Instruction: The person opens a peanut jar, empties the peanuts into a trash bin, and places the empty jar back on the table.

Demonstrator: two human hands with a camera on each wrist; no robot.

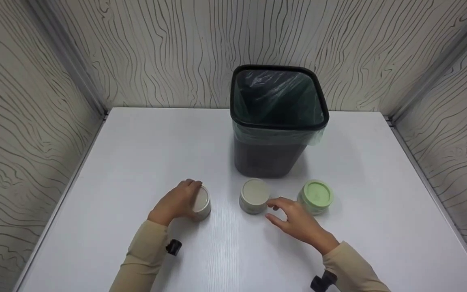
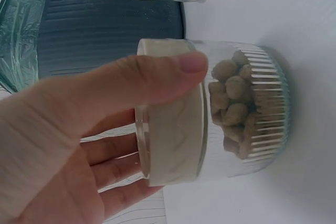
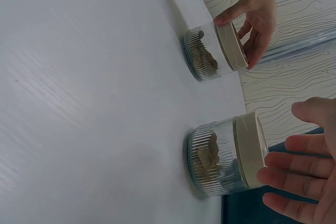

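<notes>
My left hand (image 1: 178,202) grips the beige lid (image 2: 176,140) of a ribbed glass jar (image 2: 244,103), thumb on the near side and fingers round the far side. Small brown balls partly fill this jar, which stands upright on the table. My right hand (image 1: 297,222) is held beside the middle jar (image 1: 253,198), its fingers loosely spread and nothing held. Through the middle jar's ribbed glass, brown contents show in the right wrist view; a beige lid (image 3: 251,149) covers it. To the right of it stands a jar with a light green lid (image 1: 318,194).
Behind the jars stands a dark bin (image 1: 270,158) with a black rim and a pale green liner (image 1: 276,136). The white table (image 1: 144,150) is bordered by wood-grain panels (image 1: 168,52) at the back and both sides.
</notes>
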